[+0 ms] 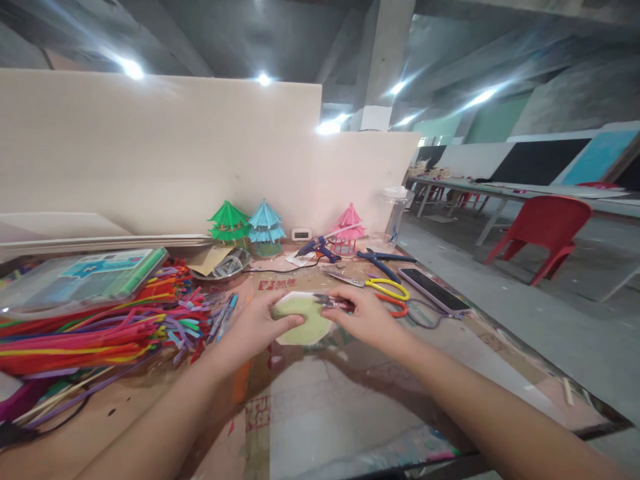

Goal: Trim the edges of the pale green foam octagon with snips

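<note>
A pale green, many-sided flat piece (pixel 307 327) with a whitish edge is held up just above the table. My left hand (pixel 265 323) grips its left side, thumb lying across the face. At the piece's upper right, my right hand (pixel 361 315) pinches a small tool with a dark pointed tip (pixel 323 299); its exact kind is unclear, as the fingers cover most of it. The tip lies over the piece's edge. Close behind my right hand are scissors with yellow and orange handles (pixel 387 288).
At the back stand green (pixel 228 221), blue (pixel 265 228) and pink (pixel 349 230) little pagodas. Beside them lie a glue gun (pixel 320 249), blue-handled pliers (pixel 383 260) and a phone (pixel 434 291). Colourful pipe cleaners (pixel 100 337) and a plastic case (pixel 80 280) crowd the left.
</note>
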The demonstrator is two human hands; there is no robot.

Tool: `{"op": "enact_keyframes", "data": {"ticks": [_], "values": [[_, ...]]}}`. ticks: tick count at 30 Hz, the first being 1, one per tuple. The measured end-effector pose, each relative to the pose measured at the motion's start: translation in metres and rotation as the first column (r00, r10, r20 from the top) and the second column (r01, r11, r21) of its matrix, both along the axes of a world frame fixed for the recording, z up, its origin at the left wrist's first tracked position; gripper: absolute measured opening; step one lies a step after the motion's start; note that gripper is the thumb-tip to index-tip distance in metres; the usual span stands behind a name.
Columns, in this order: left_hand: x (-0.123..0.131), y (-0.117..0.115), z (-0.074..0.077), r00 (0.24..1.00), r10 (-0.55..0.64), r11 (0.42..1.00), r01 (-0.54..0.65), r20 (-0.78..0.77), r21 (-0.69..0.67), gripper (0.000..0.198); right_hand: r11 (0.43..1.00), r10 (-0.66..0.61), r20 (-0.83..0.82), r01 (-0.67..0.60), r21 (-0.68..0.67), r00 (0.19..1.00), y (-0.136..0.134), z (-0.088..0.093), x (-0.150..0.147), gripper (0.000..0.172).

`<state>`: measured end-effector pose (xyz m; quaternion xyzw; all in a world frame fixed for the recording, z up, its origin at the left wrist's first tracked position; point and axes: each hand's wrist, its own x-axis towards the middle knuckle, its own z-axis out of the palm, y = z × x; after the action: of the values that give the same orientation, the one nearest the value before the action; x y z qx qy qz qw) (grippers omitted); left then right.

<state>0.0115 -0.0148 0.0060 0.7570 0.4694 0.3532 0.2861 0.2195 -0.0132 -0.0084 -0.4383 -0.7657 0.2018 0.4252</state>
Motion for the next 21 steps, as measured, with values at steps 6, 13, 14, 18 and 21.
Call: {"op": "enact_keyframes", "data": {"ticks": [6, 13, 14, 18, 21], "values": [[-0.004, 0.009, -0.005, 0.979, 0.019, 0.993, 0.005, 0.205, -0.117, 0.051, 0.989, 0.033, -0.182, -0.058, -0.136, 0.983, 0.001, 0.000, -0.006, 0.016], [-0.014, 0.021, -0.013, 0.963, -0.007, 1.000, 0.010, 0.271, -0.010, 0.052, 0.999, 0.038, -0.242, -0.046, -0.027, 0.970, 0.004, -0.001, 0.001, 0.029], [-0.015, 0.021, -0.012, 0.963, 0.009, 1.000, -0.013, 0.269, 0.012, 0.053, 0.999, 0.029, -0.244, -0.035, -0.022, 0.969, 0.005, -0.001, 0.002, 0.031], [-0.017, 0.020, -0.005, 0.966, 0.001, 1.000, -0.006, 0.258, 0.016, 0.054, 0.993, 0.051, -0.195, -0.070, -0.093, 0.979, 0.007, -0.007, 0.003, 0.040], [-0.017, 0.018, -0.004, 0.966, -0.026, 1.000, 0.020, 0.258, 0.023, 0.056, 0.981, 0.067, -0.213, -0.103, -0.162, 0.975, 0.008, -0.014, 0.000, 0.043]]}}
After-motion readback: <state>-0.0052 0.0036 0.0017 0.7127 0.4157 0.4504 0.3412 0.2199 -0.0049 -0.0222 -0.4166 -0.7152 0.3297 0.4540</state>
